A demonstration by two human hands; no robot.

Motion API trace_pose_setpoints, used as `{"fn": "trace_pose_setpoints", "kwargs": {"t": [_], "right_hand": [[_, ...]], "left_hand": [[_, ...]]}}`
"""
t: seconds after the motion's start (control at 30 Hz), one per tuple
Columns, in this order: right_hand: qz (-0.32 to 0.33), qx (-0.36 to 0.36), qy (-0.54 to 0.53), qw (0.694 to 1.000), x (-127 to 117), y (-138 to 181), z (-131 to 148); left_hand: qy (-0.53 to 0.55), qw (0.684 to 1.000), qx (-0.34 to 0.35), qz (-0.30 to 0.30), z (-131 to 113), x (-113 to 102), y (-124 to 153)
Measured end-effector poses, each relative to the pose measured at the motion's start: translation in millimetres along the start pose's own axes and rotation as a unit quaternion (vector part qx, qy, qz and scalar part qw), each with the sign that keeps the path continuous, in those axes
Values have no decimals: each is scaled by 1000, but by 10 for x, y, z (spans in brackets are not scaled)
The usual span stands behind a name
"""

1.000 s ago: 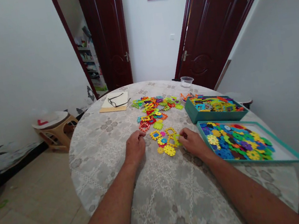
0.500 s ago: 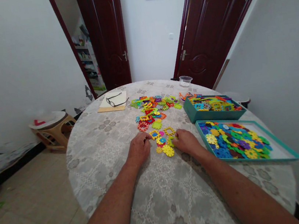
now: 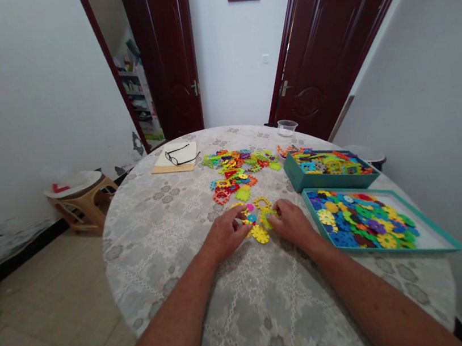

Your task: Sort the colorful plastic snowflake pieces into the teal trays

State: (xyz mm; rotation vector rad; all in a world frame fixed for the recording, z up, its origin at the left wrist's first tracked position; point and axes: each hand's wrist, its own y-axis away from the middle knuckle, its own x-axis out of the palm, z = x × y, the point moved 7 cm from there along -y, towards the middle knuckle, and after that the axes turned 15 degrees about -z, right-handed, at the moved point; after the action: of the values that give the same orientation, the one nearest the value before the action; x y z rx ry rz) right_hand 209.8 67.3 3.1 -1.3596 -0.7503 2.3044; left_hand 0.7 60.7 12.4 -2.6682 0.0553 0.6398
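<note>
A small group of flat plastic snap pieces lies on the cloth between my hands. My left hand [image 3: 227, 232] is at its left side, thumb and forefinger apart over the pieces, partly covering a yellow one. Close to those fingertips are a blue round piece [image 3: 251, 217] and a pink one [image 3: 250, 207]. My right hand [image 3: 293, 220] pinches the edge of a yellow-green snap piece [image 3: 268, 219], low over the table. A yellow flower-shaped piece [image 3: 260, 234] lies nearest me, and a yellow square frame piece [image 3: 261, 202] sits farther back.
A heap of mixed snap pieces [image 3: 234, 167] spreads beyond my hands. To the right stand a teal box [image 3: 322, 179] and its shallow tray [image 3: 432, 230], both holding pieces. Glasses [image 3: 177, 157] rest on a notebook [image 3: 161, 163]; a clear bowl [image 3: 287, 126] is at the far edge.
My left hand has moved right, over the left part of the small group, and its fingers have spread. My right hand stays by the yellow-green piece.
</note>
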Motion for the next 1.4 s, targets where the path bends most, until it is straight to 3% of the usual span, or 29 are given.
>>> {"fn": "trace_pose_setpoints", "kwargs": {"t": [0.1, 0.23, 0.3, 0.37, 0.47, 0.63, 0.83, 1.07, 1.2, 1.4], "right_hand": [[-30, -62, -40, 997, -16, 61, 274], [7, -107, -114, 988, 47, 117, 511], [23, -106, -165, 980, 64, 94, 490], [0, -100, -176, 979, 51, 37, 384], [-52, -90, -67, 992, 55, -29, 179], [33, -60, 75, 995, 204, 13, 25], [27, -55, 78, 995, 130, 1, 32], [-18, 10, 44, 999, 51, -62, -135], [-30, 37, -49, 998, -14, -52, -61], [-21, -11, -86, 996, 41, 13, 321]], "left_hand": [[35, 998, -28, 43, -39, 86, 42], [41, 997, -37, 46, -23, 86, 34], [48, 997, -48, 24, 36, 45, 3], [53, 997, -58, -4, 111, -5, -33], [40, 997, -61, -20, 208, -53, -60], [-20, 998, -54, 13, 274, -55, -32], [-110, 994, -5, -14, 226, -143, -43], [-126, 992, 10, -31, 250, -210, -67], [-128, 991, 18, -17, 243, -185, -65], [-138, 990, 37, 3, 205, -121, -45]]}}
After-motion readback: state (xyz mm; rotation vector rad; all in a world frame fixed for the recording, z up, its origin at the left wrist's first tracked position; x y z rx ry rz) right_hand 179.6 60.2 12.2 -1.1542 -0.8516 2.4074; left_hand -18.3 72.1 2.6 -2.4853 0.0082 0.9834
